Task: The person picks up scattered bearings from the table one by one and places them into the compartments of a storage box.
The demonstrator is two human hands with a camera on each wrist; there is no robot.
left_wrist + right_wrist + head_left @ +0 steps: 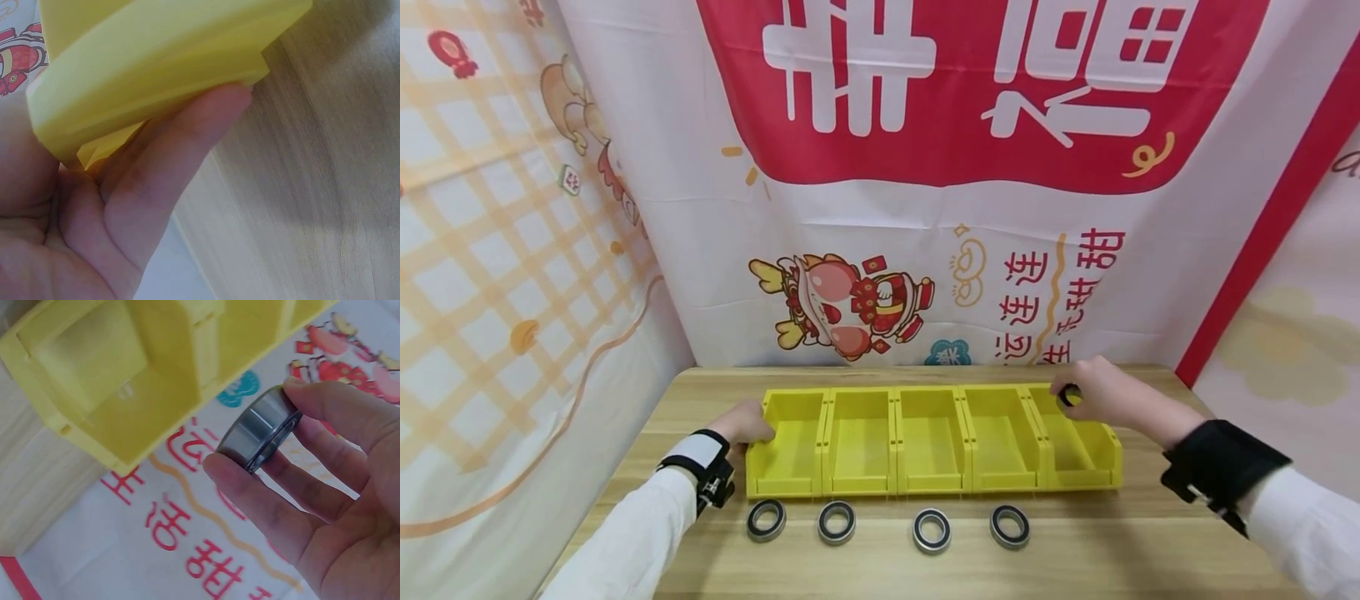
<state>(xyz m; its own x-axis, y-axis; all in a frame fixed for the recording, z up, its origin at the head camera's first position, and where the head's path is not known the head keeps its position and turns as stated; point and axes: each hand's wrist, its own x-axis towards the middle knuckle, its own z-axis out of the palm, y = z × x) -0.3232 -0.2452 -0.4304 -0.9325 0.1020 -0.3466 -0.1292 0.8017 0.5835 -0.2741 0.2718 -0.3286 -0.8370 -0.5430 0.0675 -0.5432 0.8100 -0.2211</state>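
Note:
A row of several joined yellow storage bins [931, 433] stands on the table. My left hand [745, 423] grips the side wall of the leftmost bin; in the left wrist view its fingers [181, 144] lie along the yellow plastic [144, 69]. Over the back of the rightmost bin [1078, 446], my right hand [1101, 392] pinches a ball bearing [1070, 396] between thumb and fingers. The right wrist view shows that bearing [259, 431] tilted, its shiny steel outer ring toward the camera, beside the bin's rim [134, 464].
Several more bearings lie flat on the wooden table [850, 575] in front of the bins: one at far left [766, 521], one beside it [837, 522], two farther right [932, 531]. A printed cloth [700, 250] hangs right behind the table.

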